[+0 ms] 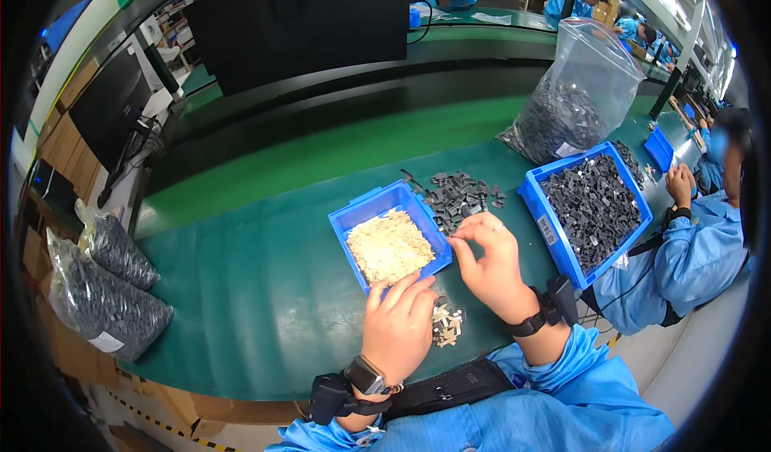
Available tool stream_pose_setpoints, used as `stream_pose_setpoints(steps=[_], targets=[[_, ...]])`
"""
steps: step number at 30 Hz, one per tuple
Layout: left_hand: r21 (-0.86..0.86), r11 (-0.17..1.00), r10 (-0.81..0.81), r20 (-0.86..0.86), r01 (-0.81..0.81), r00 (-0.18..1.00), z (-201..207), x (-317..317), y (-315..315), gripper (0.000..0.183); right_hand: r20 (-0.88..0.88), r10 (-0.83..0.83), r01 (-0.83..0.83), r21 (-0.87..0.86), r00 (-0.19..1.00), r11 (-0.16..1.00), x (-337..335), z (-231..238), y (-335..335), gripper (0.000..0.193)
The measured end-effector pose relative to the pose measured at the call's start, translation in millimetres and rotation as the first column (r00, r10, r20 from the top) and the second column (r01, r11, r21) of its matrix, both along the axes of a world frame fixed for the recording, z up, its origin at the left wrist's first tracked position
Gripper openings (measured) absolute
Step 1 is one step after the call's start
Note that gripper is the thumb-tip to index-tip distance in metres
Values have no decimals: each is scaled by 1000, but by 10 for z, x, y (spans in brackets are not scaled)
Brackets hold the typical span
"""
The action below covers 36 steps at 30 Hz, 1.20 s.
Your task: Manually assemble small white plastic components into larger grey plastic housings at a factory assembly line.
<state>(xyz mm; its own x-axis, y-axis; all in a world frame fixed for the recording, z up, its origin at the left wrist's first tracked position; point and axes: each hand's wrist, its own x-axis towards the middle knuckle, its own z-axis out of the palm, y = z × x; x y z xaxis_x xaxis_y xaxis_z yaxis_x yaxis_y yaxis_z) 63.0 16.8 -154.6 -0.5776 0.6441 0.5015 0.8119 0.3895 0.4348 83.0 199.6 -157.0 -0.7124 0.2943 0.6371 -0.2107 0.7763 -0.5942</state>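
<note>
My left hand [397, 323] is at the near rim of a small blue bin [340, 221], its fingers stretched forward and slightly apart. Small cream-coloured pieces [389, 245] fill much of that bin. Just right of the bin, my right hand [491, 263] holds thumb and forefinger together in a pinch; whatever lies between the tips is too small to make out. Beyond the pinch is a loose pile of small black plastic pieces [462, 195]. Beside my left hand, close to the table's front edge, lies a little heap of cream and black pieces [447, 323].
A larger blue bin [554, 243] of black parts stands at right, with a clear bag [574, 107] of dark parts behind it. Two more filled bags [108, 299] sit at far left. A dark monitor [297, 26] rises at the back. A co-worker [695, 243] sits at right.
</note>
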Motion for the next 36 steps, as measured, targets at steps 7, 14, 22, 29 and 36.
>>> stream_pose_setpoints(steps=[7,14,22,29,36], targets=[[302,953,-21,92,-8,996,125,-33,-22,13,7,367,-270,-665,930,696,387,238,-178,8],[366,931,-26,29,14,999,162,19,8,16,62,538,-232,-857,841,461,602,316,-242,11],[346,938,-22,-27,30,999,181,78,53,15,40,527,-231,-869,849,437,655,288,-226,11],[355,934,-23,-26,31,999,171,105,75,14,21,525,-243,-871,851,427,684,268,-204,10],[354,935,-29,-23,35,999,183,124,91,14,56,484,-220,-841,873,494,693,264,-207,8]])
